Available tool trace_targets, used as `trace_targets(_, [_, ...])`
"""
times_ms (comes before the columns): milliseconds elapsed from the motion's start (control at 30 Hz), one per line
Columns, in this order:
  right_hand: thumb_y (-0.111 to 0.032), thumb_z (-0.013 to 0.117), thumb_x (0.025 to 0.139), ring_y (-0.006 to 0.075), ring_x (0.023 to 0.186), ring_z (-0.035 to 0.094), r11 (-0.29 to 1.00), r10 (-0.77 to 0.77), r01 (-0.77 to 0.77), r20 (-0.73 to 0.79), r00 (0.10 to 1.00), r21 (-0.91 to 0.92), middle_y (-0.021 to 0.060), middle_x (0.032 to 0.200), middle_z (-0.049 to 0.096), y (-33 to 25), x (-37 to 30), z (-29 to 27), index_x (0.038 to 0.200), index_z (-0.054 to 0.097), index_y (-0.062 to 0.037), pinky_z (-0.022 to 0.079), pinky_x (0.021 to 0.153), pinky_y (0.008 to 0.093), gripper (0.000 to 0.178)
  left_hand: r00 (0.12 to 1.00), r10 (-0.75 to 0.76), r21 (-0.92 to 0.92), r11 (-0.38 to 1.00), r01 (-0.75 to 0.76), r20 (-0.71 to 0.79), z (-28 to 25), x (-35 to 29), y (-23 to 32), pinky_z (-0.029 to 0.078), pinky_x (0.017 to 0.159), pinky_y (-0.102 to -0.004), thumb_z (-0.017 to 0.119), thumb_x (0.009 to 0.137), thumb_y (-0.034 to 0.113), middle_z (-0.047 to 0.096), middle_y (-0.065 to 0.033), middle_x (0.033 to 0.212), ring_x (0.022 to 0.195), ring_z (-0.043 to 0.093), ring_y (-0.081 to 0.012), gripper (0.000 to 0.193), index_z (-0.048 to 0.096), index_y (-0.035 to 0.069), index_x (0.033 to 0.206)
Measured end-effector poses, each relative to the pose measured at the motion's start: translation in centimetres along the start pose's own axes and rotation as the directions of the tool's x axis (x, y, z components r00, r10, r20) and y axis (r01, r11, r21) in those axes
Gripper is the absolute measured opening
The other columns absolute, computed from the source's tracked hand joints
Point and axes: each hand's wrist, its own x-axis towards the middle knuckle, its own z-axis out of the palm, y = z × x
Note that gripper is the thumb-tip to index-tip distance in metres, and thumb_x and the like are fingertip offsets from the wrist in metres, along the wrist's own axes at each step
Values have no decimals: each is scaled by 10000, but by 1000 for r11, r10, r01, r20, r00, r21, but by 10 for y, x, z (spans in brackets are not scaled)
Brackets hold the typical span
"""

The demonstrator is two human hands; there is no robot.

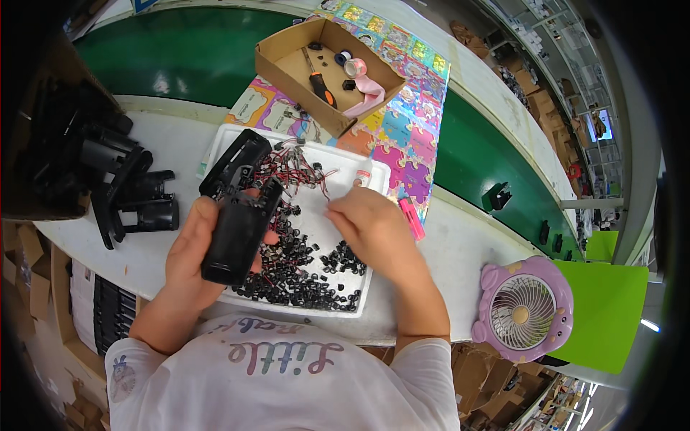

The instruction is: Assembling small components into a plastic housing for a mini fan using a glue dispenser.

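My left hand (pixel 194 241) is wrapped round a black plastic housing (pixel 237 233), a long hollow shell held tilted above the tray. Behind its upper end is another black shell part (pixel 241 158); whether the two are joined I cannot tell. My right hand (pixel 370 226) is closed in a pinch over the tray's right side. A thin red wire (pixel 325 185) runs close to its fingertips, but what they grip is too small to make out. Below both hands, a white foam tray (pixel 334 312) holds red-and-black wires with small connectors (pixel 287 169) and many small black parts (pixel 287 276).
Beyond the tray, a cardboard box (pixel 287 54) holds an orange-black screwdriver (pixel 320 86) and pink tape (pixel 366 93). A small white bottle (pixel 363 174) and a pink tool (pixel 412 219) lie at right. Black housings (pixel 136 187) crowd the left; a purple fan (pixel 523 309) stands right.
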Motion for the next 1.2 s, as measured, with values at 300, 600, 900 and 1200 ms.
trace_targets(300, [-97, 673, 744, 295, 713, 569, 1000, -24, 26, 83, 996, -16, 106, 789, 536, 0, 2, 33, 899, 630, -24, 467, 628, 377, 177, 991, -59, 107, 992, 72, -117, 4, -1, -8, 509, 862, -386, 616, 858, 216, 425, -149, 1313, 1123, 528, -295, 638, 270, 77, 1376])
trace_targets(600, [-108, 653, 755, 306, 716, 566, 996, 0, -21, 255, 967, 82, 102, 802, 517, -10, -2, 36, 856, 620, -46, 465, 632, 383, 123, 985, -142, 52, 988, 148, -102, 2, 0, -11, 428, 976, -349, 650, 818, 129, 425, -129, 1342, 1169, 498, -210, 641, 314, -12, 1346])
trace_targets(900, [-41, 646, 762, 289, 734, 579, 973, -9, -1, 44, 999, 230, 102, 847, 562, -16, 1, 23, 881, 587, -38, 470, 625, 362, 132, 970, -201, 96, 972, 215, -139, 6, -2, -15, 372, 1017, -376, 654, 808, 88, 416, -150, 1354, 1246, 423, -267, 656, 299, 44, 1357])
trace_targets(1200, [4, 709, 689, 256, 746, 584, 926, -271, 316, -220, 937, 206, 104, 861, 580, -16, 5, 24, 944, 611, -9, 474, 608, 331, 273, 963, -258, 36, 964, 262, -83, 11, 0, -12, 346, 1036, -357, 680, 806, 164, 362, -161, 1405, 1284, 382, -260, 695, 284, 42, 1364])
